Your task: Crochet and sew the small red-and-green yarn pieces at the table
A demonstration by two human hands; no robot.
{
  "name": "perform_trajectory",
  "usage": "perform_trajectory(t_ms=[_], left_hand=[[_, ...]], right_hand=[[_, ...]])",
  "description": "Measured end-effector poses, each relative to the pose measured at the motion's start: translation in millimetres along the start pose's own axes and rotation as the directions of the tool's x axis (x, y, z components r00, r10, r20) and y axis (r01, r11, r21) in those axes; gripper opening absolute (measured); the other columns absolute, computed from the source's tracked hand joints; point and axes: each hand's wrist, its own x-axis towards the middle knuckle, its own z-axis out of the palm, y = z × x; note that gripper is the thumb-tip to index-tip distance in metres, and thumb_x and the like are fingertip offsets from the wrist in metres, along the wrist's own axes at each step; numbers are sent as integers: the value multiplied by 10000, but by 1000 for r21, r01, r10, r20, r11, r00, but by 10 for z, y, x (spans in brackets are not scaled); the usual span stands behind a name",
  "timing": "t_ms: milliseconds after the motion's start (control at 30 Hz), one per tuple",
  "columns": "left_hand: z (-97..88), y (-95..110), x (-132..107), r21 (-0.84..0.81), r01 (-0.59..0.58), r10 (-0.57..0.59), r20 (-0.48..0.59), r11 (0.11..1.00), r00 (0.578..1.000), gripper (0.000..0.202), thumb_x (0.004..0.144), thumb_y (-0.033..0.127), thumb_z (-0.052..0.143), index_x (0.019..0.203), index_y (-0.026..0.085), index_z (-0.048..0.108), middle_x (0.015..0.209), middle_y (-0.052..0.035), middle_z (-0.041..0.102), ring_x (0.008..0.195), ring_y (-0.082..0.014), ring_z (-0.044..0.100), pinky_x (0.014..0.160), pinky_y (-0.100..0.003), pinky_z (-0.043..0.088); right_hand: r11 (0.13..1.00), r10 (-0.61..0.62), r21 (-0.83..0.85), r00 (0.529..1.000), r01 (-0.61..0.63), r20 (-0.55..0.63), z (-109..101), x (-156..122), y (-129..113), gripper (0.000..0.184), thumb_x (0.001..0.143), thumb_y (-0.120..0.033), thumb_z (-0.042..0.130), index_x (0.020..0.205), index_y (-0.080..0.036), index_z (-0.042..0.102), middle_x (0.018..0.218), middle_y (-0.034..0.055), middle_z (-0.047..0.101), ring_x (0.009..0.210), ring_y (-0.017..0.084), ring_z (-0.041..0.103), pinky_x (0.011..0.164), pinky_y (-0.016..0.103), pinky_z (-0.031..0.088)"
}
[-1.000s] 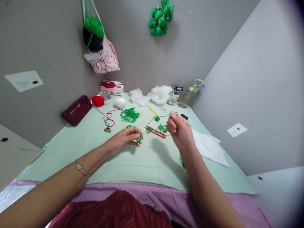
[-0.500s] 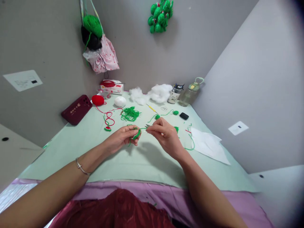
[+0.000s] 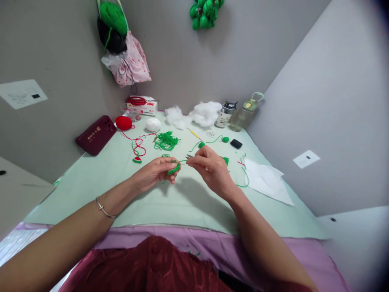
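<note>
The left hand (image 3: 158, 172) pinches a curved green crocheted piece (image 3: 174, 169) between thumb and fingers, its outer edge jutting past the fingertips. To the right of the piece, the right hand (image 3: 212, 168) has its fingertips pressed together; what they hold is too small to tell. Beyond the piece lies a tangle of green yarn (image 3: 166, 140).
</note>
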Motion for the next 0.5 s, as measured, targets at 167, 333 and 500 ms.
perform_trajectory(t_ms=[167,333,500], left_hand=[[-13,32,-37,8,88,-88,139,996,986,193,863,313,654,830,123,646,714,1,497,588,-92,440,553,-222,472],[-11,56,-64,9,157,-154,252,988,955,196,831,315,685,864,122,678,685,4,488,565,-96,410,525,-237,464],[9,-25,1,-10,14,-14,16,1000,1000,264,863,406,674,892,144,671,842,-38,589,718,-133,559,732,-304,518]], right_hand=[[965,-41,262,990,5,133,-42,-11,7,156,953,-182,583,957,-224,733,857,29,562,792,129,563,701,270,445],[891,-26,447,975,-76,219,-34,-19,-8,117,934,-252,631,947,-245,747,845,21,572,790,135,555,701,278,446],[844,145,499,980,-194,136,44,7,1,77,901,-225,671,886,-220,746,777,11,591,744,136,525,664,285,410]])
